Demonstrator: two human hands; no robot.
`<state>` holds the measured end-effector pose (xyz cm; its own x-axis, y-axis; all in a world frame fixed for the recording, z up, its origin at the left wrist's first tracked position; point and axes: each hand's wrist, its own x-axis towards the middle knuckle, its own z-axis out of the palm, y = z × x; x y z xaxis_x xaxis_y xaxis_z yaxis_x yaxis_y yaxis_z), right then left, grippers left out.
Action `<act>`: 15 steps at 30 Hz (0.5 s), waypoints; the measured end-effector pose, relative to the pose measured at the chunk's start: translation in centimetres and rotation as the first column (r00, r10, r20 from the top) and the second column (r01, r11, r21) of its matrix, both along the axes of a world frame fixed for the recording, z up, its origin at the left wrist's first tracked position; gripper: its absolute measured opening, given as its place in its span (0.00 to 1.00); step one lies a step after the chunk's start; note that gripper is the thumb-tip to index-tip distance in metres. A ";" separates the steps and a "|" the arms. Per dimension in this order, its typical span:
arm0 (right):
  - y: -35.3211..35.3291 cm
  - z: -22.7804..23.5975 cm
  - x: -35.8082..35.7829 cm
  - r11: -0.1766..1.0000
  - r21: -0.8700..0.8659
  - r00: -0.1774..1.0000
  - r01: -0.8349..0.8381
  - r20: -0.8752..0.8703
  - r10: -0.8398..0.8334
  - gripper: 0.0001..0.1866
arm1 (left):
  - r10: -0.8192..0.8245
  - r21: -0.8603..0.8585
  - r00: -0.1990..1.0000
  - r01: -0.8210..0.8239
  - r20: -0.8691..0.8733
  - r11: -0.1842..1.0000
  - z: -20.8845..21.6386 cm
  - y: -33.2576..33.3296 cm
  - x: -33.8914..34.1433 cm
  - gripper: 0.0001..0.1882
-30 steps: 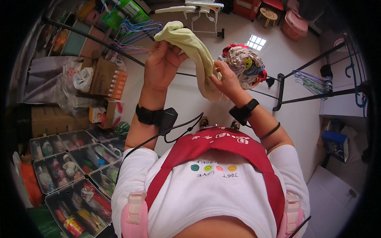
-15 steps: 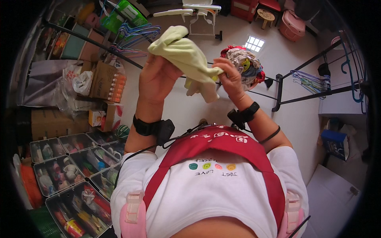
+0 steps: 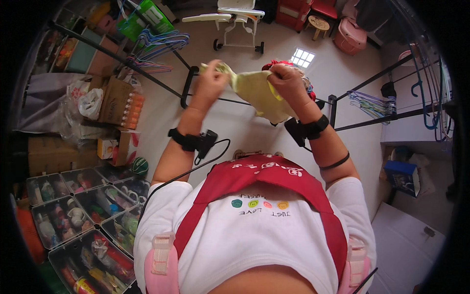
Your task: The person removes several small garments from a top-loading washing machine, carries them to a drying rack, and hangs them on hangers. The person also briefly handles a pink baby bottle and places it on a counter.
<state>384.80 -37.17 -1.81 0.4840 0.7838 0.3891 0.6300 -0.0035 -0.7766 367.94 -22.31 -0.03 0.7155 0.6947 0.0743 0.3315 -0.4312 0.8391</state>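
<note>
A small pale yellow-green garment (image 3: 257,93) is stretched between my two hands in front of me, its lower part hanging loose; which kind of garment cannot be made out. My left hand (image 3: 210,87) is closed on one bunched end, slightly blurred. The other upper edge is pinched by my right hand (image 3: 290,84), with brighter yellow showing beside its fingers. Behind my right hand, and partly hidden by it, lies a heap of clothes (image 3: 309,87) in red, grey and other colours.
Black rack bars run along both sides, with hangers (image 3: 156,41) at left and more hangers (image 3: 369,104) at right. Clear-walled bins (image 3: 93,228) of small goods stand lower left, near a cardboard box (image 3: 115,103). A white high chair (image 3: 240,24) stands at the back.
The garment has gone from bunched over my left hand to spread between both hands. My left hand has turned over and closed on its end; my right hand has shifted slightly.
</note>
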 end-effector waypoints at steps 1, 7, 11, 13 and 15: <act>0.2 -0.2 -0.3 0.998 -0.057 1.000 -0.004 -0.027 0.003 0.08 | -0.083 -0.018 0.996 0.084 0.040 0.996 -0.6 -1.7 0.8 0.24; -0.5 -0.6 0.7 0.973 -0.210 0.915 -0.094 -0.404 0.001 0.10 | -0.361 0.083 0.927 0.354 0.104 0.932 -1.8 -6.5 6.1 0.30; -1.7 -0.2 2.6 0.942 -0.303 0.886 -0.146 -0.463 -0.011 0.12 | -0.433 0.159 0.893 0.413 0.122 0.896 -2.3 -6.7 8.7 0.27; -2.4 0.0 2.9 0.936 -0.311 0.881 -0.164 -0.473 -0.003 0.11 | -0.466 0.172 0.884 0.454 0.032 0.874 -2.5 -6.5 8.8 0.23; -3.3 0.0 3.1 0.913 -0.369 0.928 -0.174 -0.372 0.027 0.10 | -0.475 0.264 0.876 0.480 -0.086 0.837 -2.3 -6.4 8.3 0.17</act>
<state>387.92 -40.50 -1.77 0.4408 0.8870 -0.1378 0.3290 -0.3025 -0.8945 376.29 -28.69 -2.37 0.9559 0.2208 0.1936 0.0381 -0.7471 0.6636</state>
